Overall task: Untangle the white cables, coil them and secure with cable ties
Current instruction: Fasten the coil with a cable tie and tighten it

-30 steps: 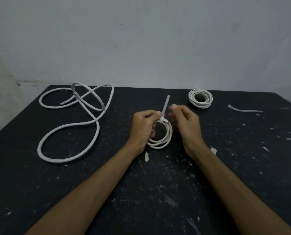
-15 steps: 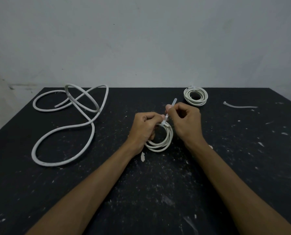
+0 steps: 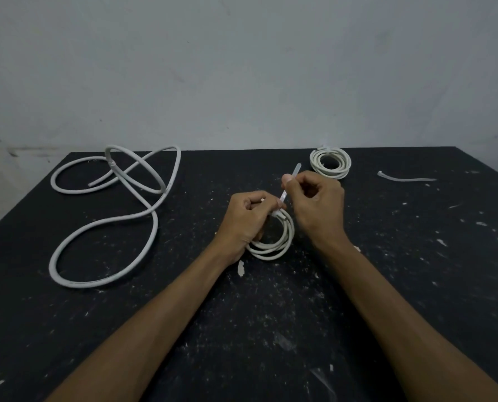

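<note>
Head view: I see the left hand (image 3: 246, 217) gripping a small white cable coil (image 3: 275, 240) at mid-table (image 3: 271, 329), while the right hand (image 3: 317, 204) pinches the cable tie (image 3: 289, 184) tail rising from the coil's top; a loose white cable (image 3: 111, 204) sprawls left

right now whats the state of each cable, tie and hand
held coil: coiled, tie being tightened
cable tie: round coil, tail up
far coil: coiled, tied
loose cable: uncoiled, looped
spare tie: lying unused
left hand: grips held coil
right hand: pinches tie tail
</note>
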